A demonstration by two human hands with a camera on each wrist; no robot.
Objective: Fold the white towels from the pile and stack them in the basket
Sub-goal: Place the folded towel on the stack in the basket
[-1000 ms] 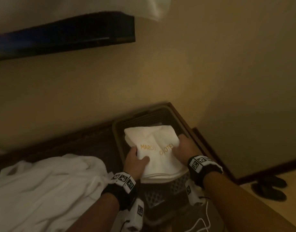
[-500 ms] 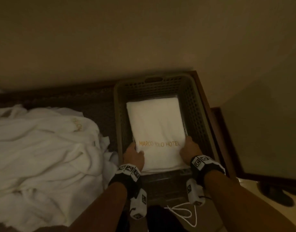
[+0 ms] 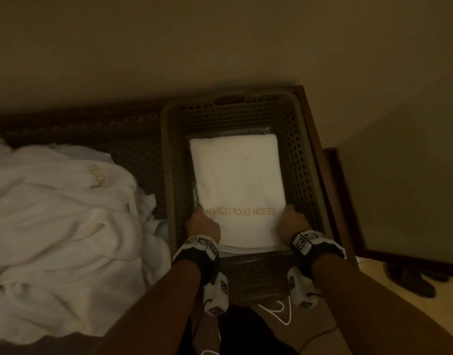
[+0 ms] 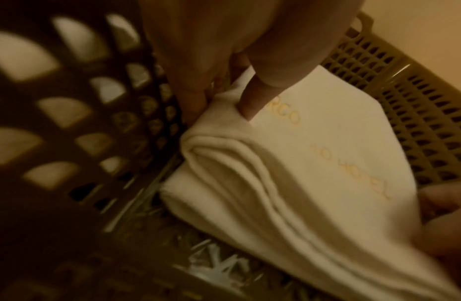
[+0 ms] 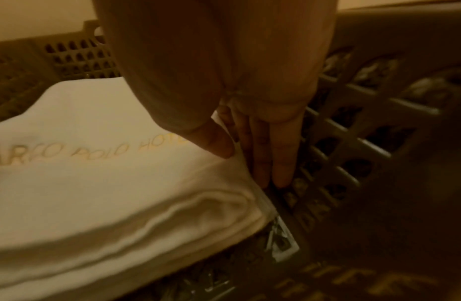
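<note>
head view, one folded towel [image 3: 236, 180], one basket [image 3: 169, 149], two hands [image 3: 203, 224]

— What am I touching here?
— My folded white terry-cloth towel [image 3: 236, 180], soft and matt, with gold embroidered lettering.
— And the brown perforated plastic basket [image 3: 300, 155]?
— Hard lattice walls, faintly glossy at the rim.
— The pile of loose white towels [image 3: 61, 221]?
— Same plush matt cloth, rumpled.
</note>
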